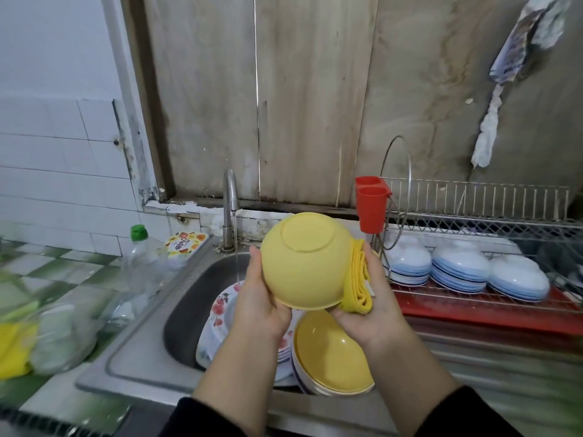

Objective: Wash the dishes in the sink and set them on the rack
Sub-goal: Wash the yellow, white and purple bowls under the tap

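Seen from the head camera, a person wipes the outside of a yellow bowl [304, 263], held bottom-up above the sink [186, 298], while a thin stream runs from the tap [229, 206] just to its left. The step in hand looks to be the scrubbing or rinsing of this one bowl; a second yellow bowl [331, 351] and a stack of flowered plates [220, 313] wait in the basin below, so the job appears far from finished.

The left hand [258, 298] cups the bowl's left wall from beneath, fingers curled round its side and rim, thumb up along the wall. The right hand [369, 298] clamps a folded yellow cloth [358, 285] against the bowl's right side, thumb raised above the cloth and palm beneath it. Both forearms rise from the near edge, dark sleeves pushed back.

To the right, the wire rack [492, 222] over its red tray [473, 313] already holds three stacks of white-and-blue bowls [459, 269] turned down. The next move likely calls for passing the bowl under the stream, then carrying it right to a free spot on the rack; a wet, smooth bowl may slip.

A soap bottle [142, 260] stands left of the sink.
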`<state>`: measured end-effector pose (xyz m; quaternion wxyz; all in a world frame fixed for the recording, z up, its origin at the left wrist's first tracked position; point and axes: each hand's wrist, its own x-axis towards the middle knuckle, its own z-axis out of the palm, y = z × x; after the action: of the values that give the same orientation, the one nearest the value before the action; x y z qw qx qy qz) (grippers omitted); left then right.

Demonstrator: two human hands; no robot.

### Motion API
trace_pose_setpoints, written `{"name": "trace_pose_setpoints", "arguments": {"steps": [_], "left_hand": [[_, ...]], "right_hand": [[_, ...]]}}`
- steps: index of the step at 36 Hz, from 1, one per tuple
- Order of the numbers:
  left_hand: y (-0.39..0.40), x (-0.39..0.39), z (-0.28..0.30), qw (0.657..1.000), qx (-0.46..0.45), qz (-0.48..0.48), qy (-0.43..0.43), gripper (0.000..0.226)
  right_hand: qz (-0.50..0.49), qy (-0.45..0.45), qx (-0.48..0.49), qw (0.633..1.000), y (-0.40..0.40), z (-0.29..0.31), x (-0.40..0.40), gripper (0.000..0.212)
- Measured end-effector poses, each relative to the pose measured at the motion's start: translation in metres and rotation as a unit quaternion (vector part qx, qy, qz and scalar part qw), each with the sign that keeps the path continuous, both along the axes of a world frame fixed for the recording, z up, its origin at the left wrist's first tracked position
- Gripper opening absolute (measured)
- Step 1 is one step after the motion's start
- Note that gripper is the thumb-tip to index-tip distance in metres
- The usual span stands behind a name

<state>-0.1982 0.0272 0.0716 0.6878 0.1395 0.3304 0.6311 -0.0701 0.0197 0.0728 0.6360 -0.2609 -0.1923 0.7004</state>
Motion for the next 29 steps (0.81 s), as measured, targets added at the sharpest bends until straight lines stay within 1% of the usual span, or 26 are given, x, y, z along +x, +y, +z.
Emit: {"name": "trace_pose_setpoints", "arguments": {"steps": [3,6,8,9,10,11,12,14,15,16,18,20,23,24,25,26,27,29], "left_hand": [[0.001,-0.008,0.004,1.000,0.001,0.024,0.015,0.027],[0.004,-0.018,0.006,0.996,0.010,0.054,0.071,0.030],[0.005,-0.022,0.007,0.989,0.031,0.098,0.106,0.032],[0.005,-0.022,0.008,0.984,0.044,0.122,0.124,0.032],[0.004,-0.020,0.008,0.978,0.056,0.135,0.147,0.031],[0.003,-0.016,0.008,0.973,0.070,0.137,0.170,0.028],[0.000,-0.011,0.009,0.970,0.081,0.132,0.187,0.024],[-0.005,0.000,0.010,0.968,0.094,0.119,0.201,0.018],[-0.007,0.002,0.011,0.967,0.095,0.116,0.204,0.018],[-0.007,0.002,0.011,0.966,0.094,0.123,0.206,0.018],[-0.004,-0.005,0.011,0.961,0.089,0.154,0.212,0.019],[-0.001,-0.011,0.009,0.957,0.086,0.165,0.220,0.020],[-0.004,-0.008,0.006,0.959,0.092,0.155,0.217,0.019],[-0.005,-0.006,0.006,0.960,0.092,0.145,0.219,0.019],[-0.006,-0.002,0.007,0.961,0.090,0.134,0.226,0.019],[-0.005,-0.002,0.008,0.960,0.088,0.130,0.233,0.019],[-0.004,-0.001,0.010,0.960,0.087,0.129,0.234,0.018],[-0.001,-0.003,0.014,0.962,0.082,0.128,0.227,0.017]], "right_hand": [[-0.014,-0.031,-0.033,0.999,0.009,-0.013,0.010,0.034],[-0.055,-0.093,-0.062,0.992,0.018,-0.022,0.024,0.023],[-0.085,-0.122,-0.045,0.988,0.021,-0.018,0.029,0.013],[-0.105,-0.146,-0.018,0.984,0.021,-0.012,0.029,0.012],[-0.124,-0.189,0.016,0.974,0.019,-0.003,0.027,0.014],[-0.145,-0.254,0.050,0.955,0.016,0.007,0.022,0.017],[-0.157,-0.335,0.087,0.925,0.013,0.015,0.015,0.019],[-0.132,-0.486,0.163,0.848,0.005,0.024,0.000,0.021],[-0.122,-0.525,0.192,0.820,0.002,0.022,-0.004,0.027],[-0.114,-0.539,0.215,0.807,-0.002,0.018,-0.007,0.031],[-0.105,-0.528,0.261,0.801,-0.008,0.006,-0.006,0.033],[-0.099,-0.533,0.278,0.793,-0.011,-0.005,0.002,0.034],[-0.124,-0.608,0.266,0.738,-0.003,-0.003,0.013,0.024],[-0.135,-0.618,0.259,0.730,0.001,0.002,0.013,0.027],[-0.144,-0.612,0.260,0.733,0.003,0.007,0.012,0.033],[-0.144,-0.593,0.265,0.747,0.004,0.012,0.008,0.037],[-0.140,-0.573,0.275,0.759,0.005,0.015,0.004,0.037],[-0.124,-0.544,0.305,0.772,0.001,0.018,0.000,0.030]]}}
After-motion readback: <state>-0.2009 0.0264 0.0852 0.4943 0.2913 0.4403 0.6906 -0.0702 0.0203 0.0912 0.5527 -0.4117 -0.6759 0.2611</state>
